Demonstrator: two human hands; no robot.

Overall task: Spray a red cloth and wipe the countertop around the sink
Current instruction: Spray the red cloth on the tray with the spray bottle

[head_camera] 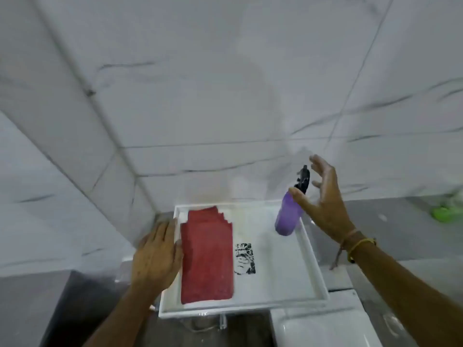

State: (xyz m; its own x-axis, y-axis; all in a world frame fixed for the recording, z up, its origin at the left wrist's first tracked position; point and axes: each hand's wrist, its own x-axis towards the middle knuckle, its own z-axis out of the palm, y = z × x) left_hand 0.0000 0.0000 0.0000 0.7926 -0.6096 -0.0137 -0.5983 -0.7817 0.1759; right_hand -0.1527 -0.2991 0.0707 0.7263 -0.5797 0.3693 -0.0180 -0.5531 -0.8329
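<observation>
Left hand (156, 256) flat on tray (310, 266) edge beside red cloth (206, 256); right hand (323, 199) spread near spray bottle (288, 216).

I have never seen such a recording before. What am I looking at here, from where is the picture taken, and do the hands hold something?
There is no machine here: a person works with two bare hands. The single picture comes from a wide-angle camera worn on the person's head, looking forward and down, so the arms enter from the bottom and the tiled wall looks bent.

A white tray stands in front of the wall. In it lies a folded red cloth, a purple spray bottle with a black nozzle stands at the far right corner, and a black printed mark is on its floor.

The left hand rests flat on the tray's left edge, beside the cloth. The right hand is open, fingers spread around the bottle's top, but it does not yet grip it. So nothing is held. A white sink shows at the bottom right.
</observation>
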